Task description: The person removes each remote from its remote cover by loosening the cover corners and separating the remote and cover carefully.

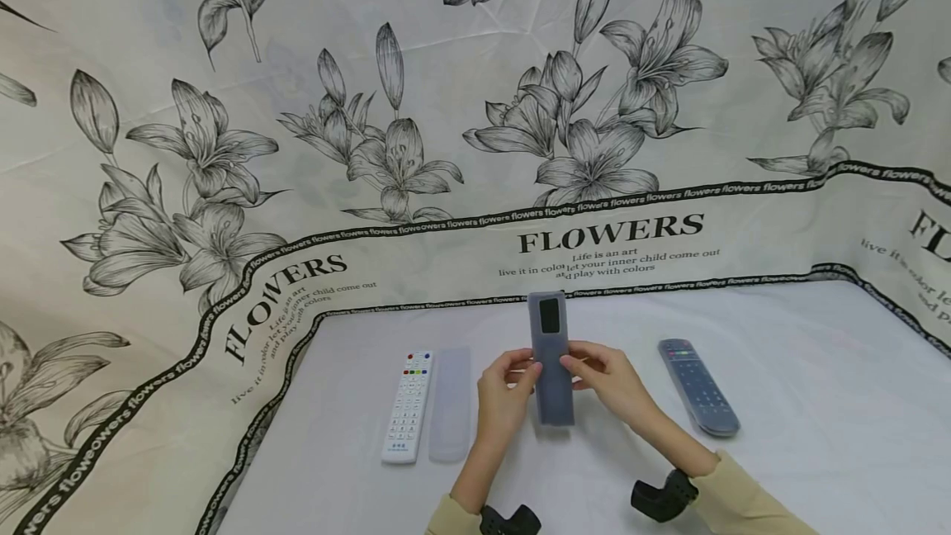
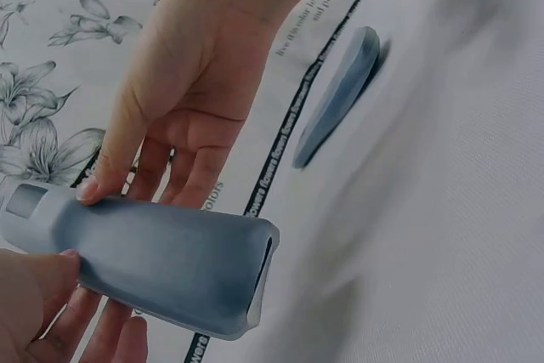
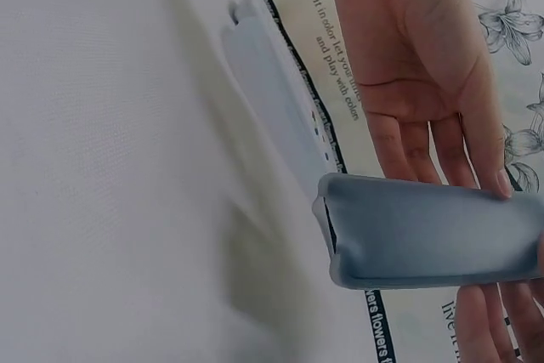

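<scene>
A person holds a blue-grey cover [image 1: 553, 390] over the middle of the worktop [image 1: 617, 481], its windowed end reaching toward the far edge. Both grips are closed lightly on its long sides: the left grip [image 1: 503, 399] and the right grip [image 1: 612, 380] each have the thumb forward and the fingers behind, a little below the dark window [image 1: 550, 315].

The step in hand looks like steadying and handling this cover. It is best done with even pressure from both sides, since the cover looks thin and soft and would probably buckle if one thumb pressed harder. The left wrist view shows a narrow slit [image 2: 261, 282] at the end nearer the person; keeping the thumbs off it would leave it free. Whether anything sits inside cannot be told.

A white remote [image 1: 407, 407] and a clear sleeve [image 1: 450, 404] lie side by side toward the left edge, and a dark remote [image 1: 698, 386] slants toward the right edge, so elbows should stay high enough to miss them.
</scene>
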`<state>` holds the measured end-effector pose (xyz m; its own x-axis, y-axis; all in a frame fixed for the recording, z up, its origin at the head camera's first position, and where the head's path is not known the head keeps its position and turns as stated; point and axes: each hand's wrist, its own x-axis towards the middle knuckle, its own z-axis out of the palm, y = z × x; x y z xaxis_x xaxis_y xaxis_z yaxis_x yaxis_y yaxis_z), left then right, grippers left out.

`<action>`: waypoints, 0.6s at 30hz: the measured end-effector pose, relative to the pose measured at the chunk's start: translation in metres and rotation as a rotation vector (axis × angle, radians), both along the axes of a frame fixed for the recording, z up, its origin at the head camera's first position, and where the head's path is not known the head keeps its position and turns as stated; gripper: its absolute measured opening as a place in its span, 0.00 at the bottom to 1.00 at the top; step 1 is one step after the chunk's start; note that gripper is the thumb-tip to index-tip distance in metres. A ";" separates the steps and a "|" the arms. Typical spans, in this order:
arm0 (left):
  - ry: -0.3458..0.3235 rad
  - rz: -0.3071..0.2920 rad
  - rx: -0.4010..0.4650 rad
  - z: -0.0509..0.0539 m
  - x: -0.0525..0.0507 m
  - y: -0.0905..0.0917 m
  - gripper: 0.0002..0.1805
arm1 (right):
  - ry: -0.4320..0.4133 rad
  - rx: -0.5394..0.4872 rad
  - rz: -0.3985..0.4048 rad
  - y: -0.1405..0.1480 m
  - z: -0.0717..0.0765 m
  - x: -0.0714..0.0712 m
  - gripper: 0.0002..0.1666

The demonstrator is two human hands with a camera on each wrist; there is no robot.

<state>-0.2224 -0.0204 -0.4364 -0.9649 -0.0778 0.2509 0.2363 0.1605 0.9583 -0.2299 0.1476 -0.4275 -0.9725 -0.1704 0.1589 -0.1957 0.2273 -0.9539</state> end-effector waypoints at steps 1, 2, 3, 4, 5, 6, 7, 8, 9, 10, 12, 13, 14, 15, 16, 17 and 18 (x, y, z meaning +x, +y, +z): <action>-0.005 -0.004 0.001 0.000 0.000 0.000 0.11 | -0.003 -0.006 0.000 0.000 0.000 0.000 0.26; -0.012 -0.008 0.003 -0.001 0.000 0.000 0.11 | -0.005 -0.014 0.000 0.000 -0.001 0.000 0.27; -0.020 -0.012 0.004 -0.002 0.000 0.000 0.12 | -0.009 -0.019 0.000 0.000 -0.001 0.000 0.28; -0.026 -0.018 0.002 -0.002 0.000 0.000 0.12 | -0.012 -0.026 0.003 -0.001 -0.002 0.000 0.28; -0.026 -0.023 -0.004 -0.003 0.000 -0.001 0.12 | -0.017 -0.028 0.006 0.000 -0.003 0.000 0.29; -0.036 -0.029 -0.008 -0.004 0.000 -0.001 0.13 | -0.025 -0.033 0.006 0.000 -0.004 0.000 0.29; -0.044 -0.036 -0.014 -0.006 0.000 -0.001 0.13 | -0.034 -0.035 0.010 0.000 -0.005 -0.001 0.30; -0.056 -0.042 -0.023 -0.007 0.000 -0.002 0.13 | -0.044 -0.040 0.016 0.001 -0.007 -0.001 0.30; -0.067 -0.049 -0.034 -0.009 0.000 -0.002 0.14 | -0.053 -0.036 0.026 0.001 -0.008 -0.002 0.30; -0.082 -0.054 -0.046 -0.011 0.000 -0.003 0.14 | -0.064 -0.031 0.032 0.001 -0.011 -0.002 0.30; -0.115 -0.066 -0.067 -0.014 0.000 -0.004 0.15 | -0.081 -0.013 0.048 0.001 -0.015 -0.003 0.30; -0.124 -0.073 -0.080 -0.015 0.001 -0.005 0.15 | -0.089 -0.002 0.055 0.001 -0.018 -0.003 0.31; -0.135 -0.078 -0.092 -0.017 0.001 -0.006 0.15 | -0.098 0.005 0.058 0.001 -0.020 -0.003 0.31; -0.139 -0.084 -0.106 -0.018 0.001 -0.006 0.16 | -0.108 0.016 0.059 0.001 -0.022 -0.003 0.31; -0.150 -0.090 -0.116 -0.019 0.002 -0.007 0.16 | -0.119 0.023 0.059 0.000 -0.024 -0.002 0.31; -0.156 -0.095 -0.128 -0.020 0.002 -0.007 0.16 | -0.128 0.030 0.061 -0.001 -0.026 -0.002 0.31; -0.166 -0.099 -0.139 -0.021 0.002 -0.008 0.16 | -0.139 0.036 0.061 -0.002 -0.027 -0.001 0.31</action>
<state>-0.2199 -0.0283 -0.4579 -0.9950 0.0435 0.0896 0.0982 0.2778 0.9556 -0.2309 0.1461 -0.4547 -0.9724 -0.2329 0.0163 -0.0769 0.2540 -0.9641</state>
